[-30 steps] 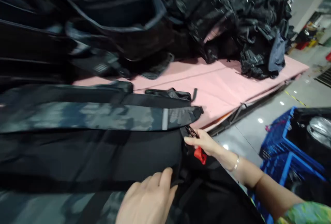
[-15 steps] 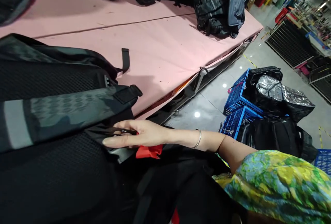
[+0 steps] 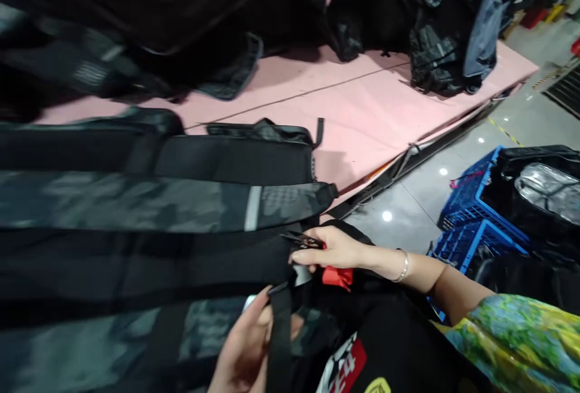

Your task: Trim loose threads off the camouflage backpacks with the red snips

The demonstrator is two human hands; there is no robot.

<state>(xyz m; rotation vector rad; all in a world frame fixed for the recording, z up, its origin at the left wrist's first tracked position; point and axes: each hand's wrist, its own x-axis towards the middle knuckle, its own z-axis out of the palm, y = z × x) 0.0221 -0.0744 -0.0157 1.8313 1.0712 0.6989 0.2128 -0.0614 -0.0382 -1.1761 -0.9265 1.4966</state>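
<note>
A black backpack with camouflage shoulder straps lies back panel up in front of me. My right hand is closed around small dark thread snips, whose tips point left over the pack's lower edge. Red cloth hangs beneath that hand, and a pale grey piece shows below the fingers. Close by, my left hand grips a black webbing strap at the pack's near lower corner. Part of its fingers is hidden behind the strap.
Pink cloth covers the table, with more dark bags along its far side. Blue crates holding black bags and silver lining stand on the floor to the right. Dark fabric with a red-and-white print is nearest me.
My view has swung left, so more of the backpack shows. My left hand has come into view holding the strap. The snips remain in my right hand near the pack's lower edge.
</note>
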